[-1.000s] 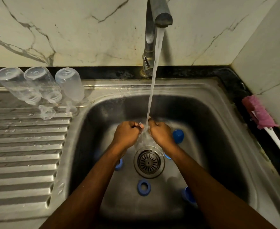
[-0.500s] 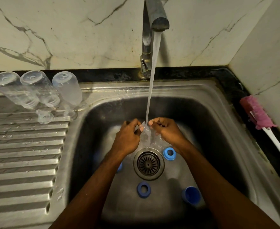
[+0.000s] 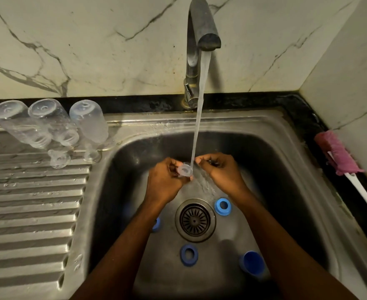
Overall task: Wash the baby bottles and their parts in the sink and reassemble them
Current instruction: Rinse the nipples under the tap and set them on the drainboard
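Bottles: three clear bottles (image 3: pixel 54 122) stand mouth-down on your drainboard (image 3: pixel 26 213), with two washed teats (image 3: pixel 59 159) just beside them. A knock from your left arm could tip them.
Left hand: your left hand (image 3: pixel 165 182) pinches a clear teat (image 3: pixel 185 169), its round base turned up, right at the water stream (image 3: pixel 199 105).
Risk here: the wet silicone is slippery, so I judge a light pinch may let it drop into the sink (image 3: pixel 286 169). The stream may also splash off the base.
Right hand: your right hand (image 3: pixel 221 172) is curled just beside the teat. I cannot tell if it holds something.
Sink floor: blue rings (image 3: pixel 223 206) and a blue cap (image 3: pixel 253 264) lie around the drain (image 3: pixel 195 220), not yet washed, I think.
Brush: the pink bottle brush (image 3: pixel 338 152) lies far right, well apart.
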